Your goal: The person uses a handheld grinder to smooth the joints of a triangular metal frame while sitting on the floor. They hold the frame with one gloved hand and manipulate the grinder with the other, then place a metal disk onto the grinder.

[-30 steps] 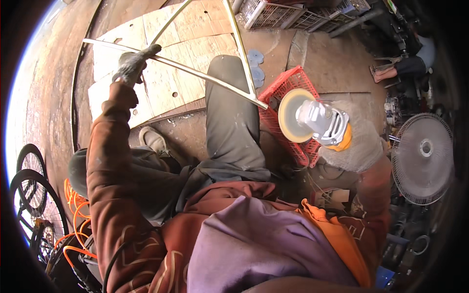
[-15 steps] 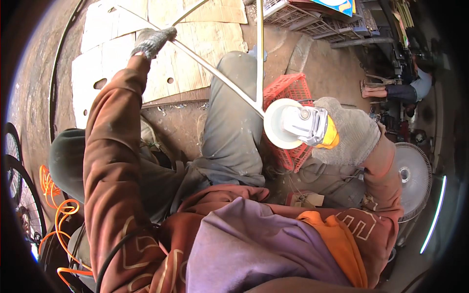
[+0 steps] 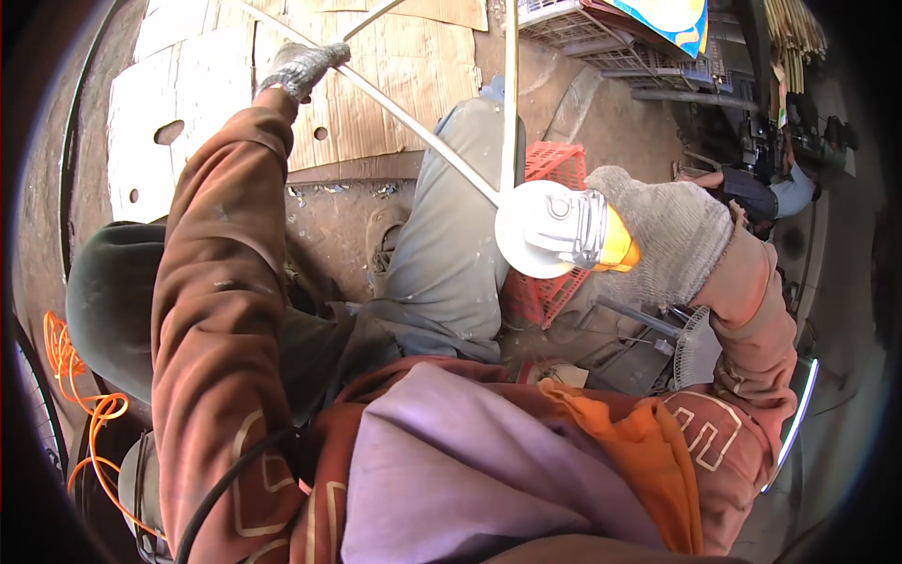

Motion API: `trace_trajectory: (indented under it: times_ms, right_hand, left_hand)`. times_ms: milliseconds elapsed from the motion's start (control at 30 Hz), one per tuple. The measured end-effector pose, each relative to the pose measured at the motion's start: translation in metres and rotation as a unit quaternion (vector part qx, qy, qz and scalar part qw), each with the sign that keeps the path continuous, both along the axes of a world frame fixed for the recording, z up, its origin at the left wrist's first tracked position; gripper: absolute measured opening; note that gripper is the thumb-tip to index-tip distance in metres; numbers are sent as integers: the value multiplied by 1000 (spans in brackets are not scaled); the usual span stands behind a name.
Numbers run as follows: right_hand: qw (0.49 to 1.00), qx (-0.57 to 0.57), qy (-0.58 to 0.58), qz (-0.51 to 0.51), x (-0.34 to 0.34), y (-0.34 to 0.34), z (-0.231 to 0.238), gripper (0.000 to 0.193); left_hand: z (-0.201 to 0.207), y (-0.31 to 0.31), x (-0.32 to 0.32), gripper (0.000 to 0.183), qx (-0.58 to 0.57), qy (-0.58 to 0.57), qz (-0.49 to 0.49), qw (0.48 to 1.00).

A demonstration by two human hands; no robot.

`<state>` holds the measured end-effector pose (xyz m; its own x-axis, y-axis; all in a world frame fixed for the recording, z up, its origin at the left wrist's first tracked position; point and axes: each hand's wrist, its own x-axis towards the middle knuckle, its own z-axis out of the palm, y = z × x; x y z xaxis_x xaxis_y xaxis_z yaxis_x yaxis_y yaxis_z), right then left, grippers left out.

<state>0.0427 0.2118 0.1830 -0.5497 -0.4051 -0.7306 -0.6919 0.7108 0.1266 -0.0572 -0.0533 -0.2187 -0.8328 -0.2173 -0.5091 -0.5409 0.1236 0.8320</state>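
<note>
My left hand, in a grey knit glove, is closed around a thin pale metal bar frame over the cardboard. One bar runs down toward my right to a corner, where it meets a second, upright bar. My right hand, also gloved, holds an angle grinder with a silver head and yellow body. Its white round disc is at that corner of the frame. Whether the disc touches the metal I cannot tell. The glove hides most of the grinder's body.
Flattened cardboard covers the ground ahead. A red plastic crate stands behind the grinder, beside my bent knee. A fan shows beside my right forearm. Grey crates stand far right; another person is beyond. An orange coiled hose lies left.
The grinder has shifted slightly left and its disc now covers the frame's corner. My whole view has turned a little; the fan is now partly behind my right arm.
</note>
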Motion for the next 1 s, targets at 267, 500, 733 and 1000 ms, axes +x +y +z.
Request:
trace_trajectory:
  times_ms: [267, 500, 733, 1000]
  right_hand:
    - [995, 95, -15, -3, -6, -18, -19, 49]
    - [996, 73, -2, 55, -19, -23, -35, 51]
    - [986, 166, -14, 15, -32, -56, -39, 47]
    - [991, 131, -8, 41, -37, -50, -40, 50]
  left_hand:
    - [10, 3, 3, 62, 11, 12, -38, 999]
    - [-8, -2, 1, 64, -5, 66, -38, 997]
    - [14, 3, 5, 65, -24, 59, -46, 997]
    - [-17, 0, -6, 64, -22, 34, -44, 998]
